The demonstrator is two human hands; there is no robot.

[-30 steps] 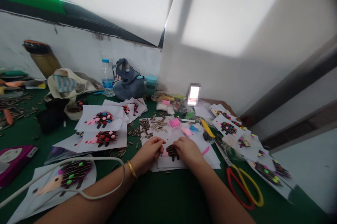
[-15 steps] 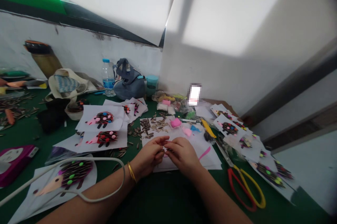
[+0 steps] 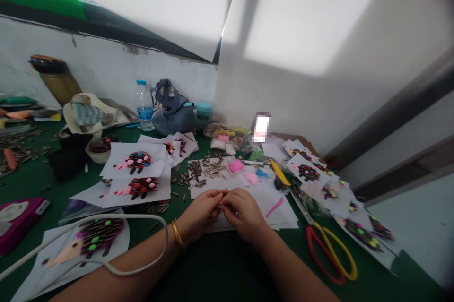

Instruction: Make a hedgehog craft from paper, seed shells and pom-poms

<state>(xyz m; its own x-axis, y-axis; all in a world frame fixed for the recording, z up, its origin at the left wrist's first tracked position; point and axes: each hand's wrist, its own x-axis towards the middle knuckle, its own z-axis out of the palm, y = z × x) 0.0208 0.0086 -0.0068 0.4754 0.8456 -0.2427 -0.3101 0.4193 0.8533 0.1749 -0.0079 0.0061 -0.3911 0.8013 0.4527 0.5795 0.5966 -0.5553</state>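
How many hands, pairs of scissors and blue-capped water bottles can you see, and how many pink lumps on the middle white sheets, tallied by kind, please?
Hands: 2 (left hand, right hand)
Pink lumps: 2
Scissors: 1 pair
Blue-capped water bottle: 1
Total: 6

— What sort of place is this?

— A handicraft workspace, with a green-covered table (image 3: 227, 269) set against a scuffed white wall (image 3: 106, 61).

— What shows it?

— Hedgehog pictures (image 3: 141, 164) lie about on paper, with loose sunflower seeds (image 3: 195, 169), a pink lump of modelling clay (image 3: 235, 165) and big scissors (image 3: 309, 219).

— A classroom, or a home?

— Hard to say; little beyond the table shows. The blue handbag (image 3: 173, 120) and water bottle (image 3: 144, 112) look like personal belongings.
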